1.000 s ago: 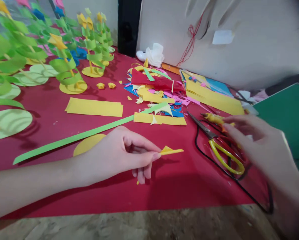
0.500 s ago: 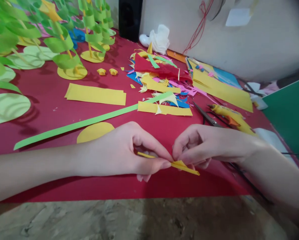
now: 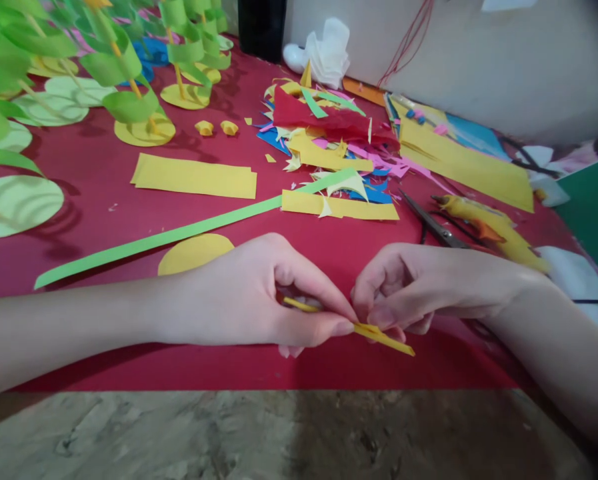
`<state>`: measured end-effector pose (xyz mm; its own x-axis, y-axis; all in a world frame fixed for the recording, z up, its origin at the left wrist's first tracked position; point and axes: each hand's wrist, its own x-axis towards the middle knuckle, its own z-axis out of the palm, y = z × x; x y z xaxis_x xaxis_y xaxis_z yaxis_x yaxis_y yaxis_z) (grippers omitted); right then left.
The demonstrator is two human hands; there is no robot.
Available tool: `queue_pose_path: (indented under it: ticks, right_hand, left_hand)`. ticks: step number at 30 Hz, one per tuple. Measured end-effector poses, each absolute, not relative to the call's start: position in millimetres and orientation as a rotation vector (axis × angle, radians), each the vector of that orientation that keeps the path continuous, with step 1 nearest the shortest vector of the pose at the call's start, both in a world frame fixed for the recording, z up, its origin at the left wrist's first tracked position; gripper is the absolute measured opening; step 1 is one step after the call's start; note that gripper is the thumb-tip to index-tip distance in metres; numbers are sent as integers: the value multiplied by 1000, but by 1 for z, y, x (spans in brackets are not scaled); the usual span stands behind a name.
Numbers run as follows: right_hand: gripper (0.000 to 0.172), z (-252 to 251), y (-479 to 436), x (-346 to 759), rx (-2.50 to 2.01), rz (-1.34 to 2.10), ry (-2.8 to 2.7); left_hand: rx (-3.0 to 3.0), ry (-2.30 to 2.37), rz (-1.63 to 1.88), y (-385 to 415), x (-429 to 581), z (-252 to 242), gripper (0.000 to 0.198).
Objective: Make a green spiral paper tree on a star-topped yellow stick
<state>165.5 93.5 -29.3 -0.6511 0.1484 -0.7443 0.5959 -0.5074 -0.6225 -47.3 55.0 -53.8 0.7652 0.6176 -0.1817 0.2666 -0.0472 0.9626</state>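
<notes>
My left hand (image 3: 283, 300) pinches a narrow folded yellow paper strip (image 3: 391, 342) between thumb and forefinger. One end of the strip shows inside the palm, and the other sticks out to the right. Fingers curled, my right hand (image 3: 403, 290) is closed on the strip just beyond the left fingertips; its exact grip is partly hidden. Behind my left wrist lies a yellow paper disc (image 3: 196, 253), partly covered. A long green paper strip (image 3: 163, 239) runs slantwise above it.
Flat yellow papers (image 3: 193, 177), two small yellow paper stars (image 3: 229, 128) and a scrap pile (image 3: 329, 140) lie beyond. Scissors (image 3: 441, 233) and a yellow glue gun (image 3: 496, 227) rest right. Green paper spirals on round bases (image 3: 143, 130) stand left. The red surface's front edge (image 3: 259, 389) is near.
The small raised flap on the yellow strip now lies flatter under my right fingers. My view has shifted slightly, and both hands appear a little further right.
</notes>
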Motion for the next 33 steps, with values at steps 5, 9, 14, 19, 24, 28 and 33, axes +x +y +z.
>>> queue_pose_path:
  ticks: [5,9,14,19,24,28,33]
  right_hand:
    - [12,-30,95,165,1141,-2212,1374]
    - [17,-29,94,163,1141,-2183,1385]
    - [18,-28,94,162,1088,-2164,1378]
    - [15,-27,92,163,1067,-2165,1368]
    - [7,-30,90,161,1052,-2146,1336]
    - [7,-30,89,160,1079,-2135,1310]
    - [8,-31,89,160,1074,-2138,1299]
  left_hand:
    - [1660,701,360,56,-45,-52,18]
    - [1714,706,378,56,-45,-50,15]
    - [1772,624,452,57,-47,-53,15]
    - [1768,569,462,57,-47,-55,14]
    - [1755,549,387,57,-47,-55,16]
    - [1785,576,274,58,-47,-53,19]
    - [1773,580,171,60,-48,-51,21]
